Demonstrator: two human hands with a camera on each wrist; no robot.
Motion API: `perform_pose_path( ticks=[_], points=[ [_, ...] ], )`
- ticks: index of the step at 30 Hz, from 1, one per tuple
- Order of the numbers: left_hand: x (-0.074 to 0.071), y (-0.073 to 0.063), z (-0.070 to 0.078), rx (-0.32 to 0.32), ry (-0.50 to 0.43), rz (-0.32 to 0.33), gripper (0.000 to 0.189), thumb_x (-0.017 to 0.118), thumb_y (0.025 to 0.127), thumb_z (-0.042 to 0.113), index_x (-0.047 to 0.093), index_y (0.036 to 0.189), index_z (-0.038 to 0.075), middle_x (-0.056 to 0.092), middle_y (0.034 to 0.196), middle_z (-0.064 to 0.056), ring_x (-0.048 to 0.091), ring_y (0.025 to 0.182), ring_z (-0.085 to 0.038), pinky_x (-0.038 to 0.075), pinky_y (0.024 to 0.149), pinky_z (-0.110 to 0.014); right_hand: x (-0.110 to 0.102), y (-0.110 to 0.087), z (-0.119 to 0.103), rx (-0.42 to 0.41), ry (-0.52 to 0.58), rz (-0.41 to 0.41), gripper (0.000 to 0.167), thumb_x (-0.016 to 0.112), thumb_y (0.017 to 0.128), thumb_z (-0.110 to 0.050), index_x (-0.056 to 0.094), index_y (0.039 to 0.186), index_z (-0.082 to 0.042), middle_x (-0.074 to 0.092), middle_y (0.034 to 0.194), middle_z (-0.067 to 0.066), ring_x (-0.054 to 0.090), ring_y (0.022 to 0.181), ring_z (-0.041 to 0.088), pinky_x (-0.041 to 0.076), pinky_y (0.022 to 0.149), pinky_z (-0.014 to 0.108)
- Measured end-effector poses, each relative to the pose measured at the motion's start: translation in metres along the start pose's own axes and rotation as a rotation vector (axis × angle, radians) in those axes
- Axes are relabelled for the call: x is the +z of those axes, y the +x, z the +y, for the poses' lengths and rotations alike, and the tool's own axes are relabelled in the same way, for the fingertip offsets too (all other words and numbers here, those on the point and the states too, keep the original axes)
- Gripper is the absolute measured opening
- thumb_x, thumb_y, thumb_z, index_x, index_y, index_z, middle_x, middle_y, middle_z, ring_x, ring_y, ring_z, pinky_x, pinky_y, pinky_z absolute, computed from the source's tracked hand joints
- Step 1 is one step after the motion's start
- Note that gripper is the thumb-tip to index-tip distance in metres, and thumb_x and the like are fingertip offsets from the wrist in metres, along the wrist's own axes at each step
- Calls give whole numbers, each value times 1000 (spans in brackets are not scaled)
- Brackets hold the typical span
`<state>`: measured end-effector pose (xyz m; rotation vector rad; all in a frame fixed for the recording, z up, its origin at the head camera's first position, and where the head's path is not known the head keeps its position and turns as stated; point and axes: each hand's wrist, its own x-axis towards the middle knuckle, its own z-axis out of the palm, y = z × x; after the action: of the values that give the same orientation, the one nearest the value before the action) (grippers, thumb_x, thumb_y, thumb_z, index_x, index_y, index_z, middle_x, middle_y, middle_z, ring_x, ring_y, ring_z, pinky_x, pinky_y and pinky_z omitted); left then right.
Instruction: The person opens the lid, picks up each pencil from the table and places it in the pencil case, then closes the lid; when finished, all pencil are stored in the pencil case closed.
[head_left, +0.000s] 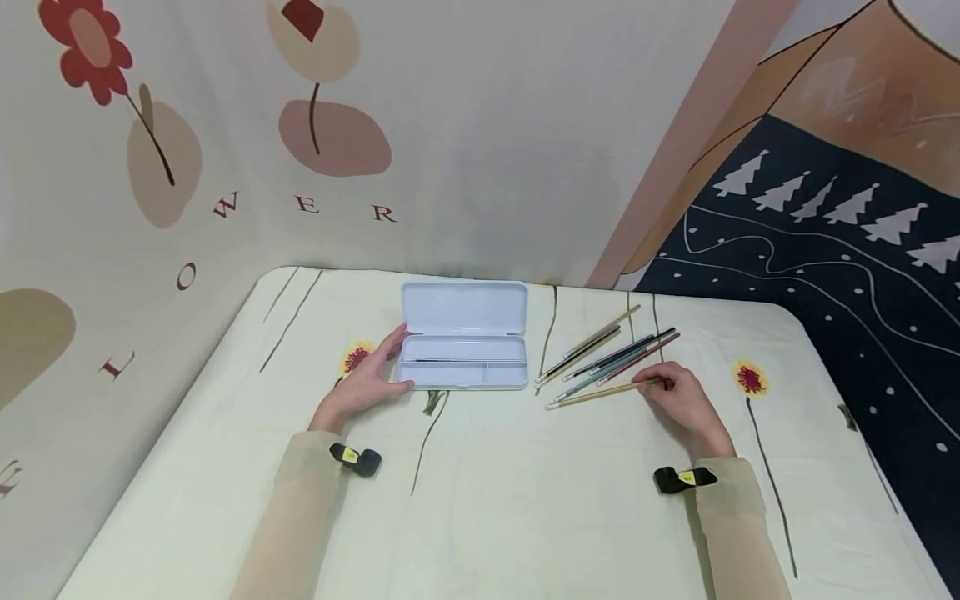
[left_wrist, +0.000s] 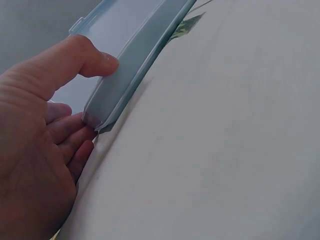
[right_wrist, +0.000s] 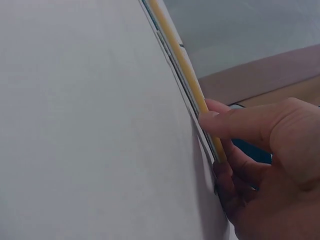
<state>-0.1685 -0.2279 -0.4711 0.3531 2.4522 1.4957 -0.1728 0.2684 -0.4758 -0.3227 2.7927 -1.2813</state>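
A pale blue pencil case point(head_left: 463, 375) lies on the table with its lid point(head_left: 465, 308) folded back. My left hand point(head_left: 367, 375) grips its left end, the thumb on the front wall and the fingers by the end wall, as the left wrist view shows. Inside, a thin dark strip runs along the case, and a short divider stands at the right. My right hand point(head_left: 682, 400) pinches a yellow pencil point(head_left: 600, 396) near its right end between thumb and fingers. In the right wrist view the yellow pencil point(right_wrist: 185, 65) slants up and left from the fingertips.
Several loose pencils point(head_left: 618, 362) in dark, teal, red and yellow lie in a fanned pile right of the case, just beyond the held one. A white cloth with printed flowers covers the table point(head_left: 510, 500). Printed curtains point(head_left: 495, 167) hang along its back and sides.
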Motion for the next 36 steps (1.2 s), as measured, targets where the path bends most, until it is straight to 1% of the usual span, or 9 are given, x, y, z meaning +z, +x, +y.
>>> perform_pose_path(
  ticks=[4, 5, 11, 13, 16, 23, 27, 30, 36],
  points=[
    [-1, -5, 18, 0, -2, -9, 93, 69, 83, -4, 9, 152, -3, 18, 154, -27, 22, 137, -47, 18, 109, -61, 0, -1, -2, -1, 14, -18, 13, 63, 90, 3, 70, 101, 3, 59, 100, 16, 49, 80, 20, 41, 67, 24],
    [-1, -5, 18, -2, -1, -9, 92, 69, 83, -4, 9, 152, -3, 18, 154, -27, 22, 137, -47, 18, 109, -61, 1, -1, -3, -1, 18, -23, 14, 63, 90, 3, 69, 102, 3, 60, 101, 16, 49, 80, 20, 41, 67, 24],
    [1, 2, -9, -9, -8, 9, 97, 72, 83, 1, 9, 156, 10, 18, 158, -17, 21, 140, -40, 16, 112, -58, 5, 2, -7, -15, 61, -38, 15, 65, 89, 2, 69, 103, 4, 62, 102, 17, 51, 82, 18, 43, 69, 22],
    [0, 3, -13, -10, -7, 10, 98, 73, 83, 3, 10, 156, 13, 19, 158, -15, 21, 140, -38, 16, 112, -57, 7, 3, -10, -26, 69, -39, 15, 65, 89, 2, 69, 103, 5, 62, 102, 17, 51, 84, 17, 43, 70, 21],
    [0, 4, -15, -12, -9, 11, 98, 74, 82, 6, 10, 156, 15, 19, 158, -14, 22, 140, -38, 16, 112, -56, 10, 4, -19, -47, 72, -35, 14, 65, 89, 4, 69, 102, 6, 63, 101, 18, 52, 84, 16, 43, 70, 20],
    [0, 3, -14, -15, -9, 7, 99, 74, 82, 6, 10, 156, 15, 19, 158, -14, 23, 140, -37, 17, 112, -56, 13, 3, -58, -75, 86, -24, 13, 62, 87, 11, 66, 99, 14, 62, 97, 25, 56, 84, 18, 44, 71, 18],
    [0, 3, -14, -10, 3, 8, 98, 74, 82, 4, 10, 156, 13, 19, 158, -15, 23, 140, -38, 17, 112, -56, 18, 6, -60, -67, 106, -28, 13, 62, 88, 10, 66, 100, 13, 62, 99, 25, 57, 86, 24, 45, 72, 20],
    [1, 3, -11, -5, 6, 8, 98, 73, 83, 2, 9, 156, 10, 18, 157, -18, 22, 140, -39, 16, 112, -57, 25, 11, -49, -66, 119, -19, 12, 64, 88, 8, 68, 99, 10, 63, 99, 22, 56, 85, 22, 45, 71, 21],
    [-1, -5, 17, 11, 10, 2, 92, 69, 82, -5, 9, 153, -3, 19, 154, -27, 24, 137, -46, 17, 111, -59, 38, 23, -31, -77, 139, 16, 13, 67, 88, 3, 70, 100, 5, 63, 101, 18, 56, 85, 15, 45, 72, 18]
  ],
)
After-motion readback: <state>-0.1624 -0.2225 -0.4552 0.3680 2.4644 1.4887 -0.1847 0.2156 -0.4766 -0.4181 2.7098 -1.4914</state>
